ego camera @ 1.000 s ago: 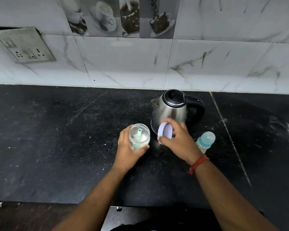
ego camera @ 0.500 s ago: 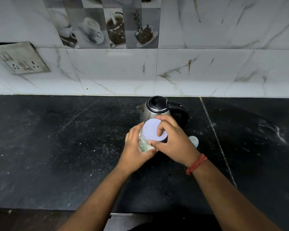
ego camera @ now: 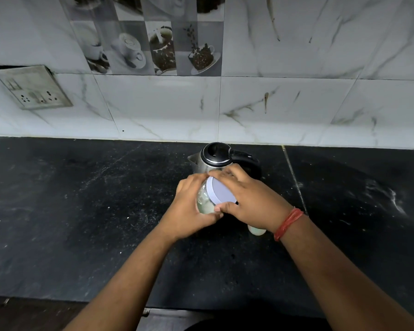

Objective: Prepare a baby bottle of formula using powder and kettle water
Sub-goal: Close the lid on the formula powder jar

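Observation:
A clear glass jar (ego camera: 204,199) of white powder is held over the black counter, tilted a little to the left. My left hand (ego camera: 189,206) grips its body. A pale lavender lid (ego camera: 221,192) sits on the jar's mouth, and my right hand (ego camera: 251,199) holds it with fingers curled round its rim. Behind the hands stands a steel kettle (ego camera: 210,161) with a black lid and handle. Only the pale base of the baby bottle (ego camera: 256,231) shows under my right wrist.
The black stone counter (ego camera: 81,211) stretches wide to left and right, dusted with white specks. A marble tiled wall (ego camera: 296,103) runs behind, with a socket plate (ego camera: 31,89) at the left. The counter's front edge lies near the bottom of the view.
The jar stood uncovered with the lid held apart in my right hand. The lid has come down onto the jar's mouth and both hands have closed round it. The camera tilted up.

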Motion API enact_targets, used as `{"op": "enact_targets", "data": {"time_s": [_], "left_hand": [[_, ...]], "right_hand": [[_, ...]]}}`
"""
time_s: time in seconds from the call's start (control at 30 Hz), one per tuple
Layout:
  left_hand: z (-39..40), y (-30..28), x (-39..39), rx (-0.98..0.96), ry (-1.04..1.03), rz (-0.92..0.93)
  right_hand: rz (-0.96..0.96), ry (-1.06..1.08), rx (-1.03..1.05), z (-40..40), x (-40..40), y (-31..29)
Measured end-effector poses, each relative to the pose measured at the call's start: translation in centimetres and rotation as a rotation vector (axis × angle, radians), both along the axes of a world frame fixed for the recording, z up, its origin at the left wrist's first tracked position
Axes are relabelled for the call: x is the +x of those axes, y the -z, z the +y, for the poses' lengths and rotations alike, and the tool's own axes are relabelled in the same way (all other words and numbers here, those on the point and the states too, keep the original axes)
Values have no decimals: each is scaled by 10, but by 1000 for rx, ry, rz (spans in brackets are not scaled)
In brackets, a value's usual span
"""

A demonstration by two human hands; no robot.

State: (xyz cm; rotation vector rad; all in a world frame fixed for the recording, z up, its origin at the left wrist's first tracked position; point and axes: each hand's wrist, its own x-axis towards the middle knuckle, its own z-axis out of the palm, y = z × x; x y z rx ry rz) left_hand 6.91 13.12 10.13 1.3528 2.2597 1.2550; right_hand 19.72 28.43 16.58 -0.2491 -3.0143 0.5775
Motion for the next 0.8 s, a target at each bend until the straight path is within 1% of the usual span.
{"op": "enact_targets", "data": {"time_s": [0.2,0.37,0.47,0.57,0.63,0.7,0.8], "left_hand": [[2,2,5,35,-64,86],[-2,6,7,21,-36,99],[-5,4,6,11,-9,48],[-8,-2,2,-24,62,-3],[-10,-6,-1,-33,86,-45],[-12,-9,-4,-18,76,-57],[-12,-12,-5,20,33,-23]], "right_hand": [[-90,270,-8,-15,-10,-8],[-190,266,87,-5,-7,-17],[-188,157,31,12,-3,-29],[-158,-127,9,22,-1,-36],[-123,-232,67,20,-3,-32],[-64,-174,80,15,-5,-25],[-42,58,37,-2,-11,-16]]}}
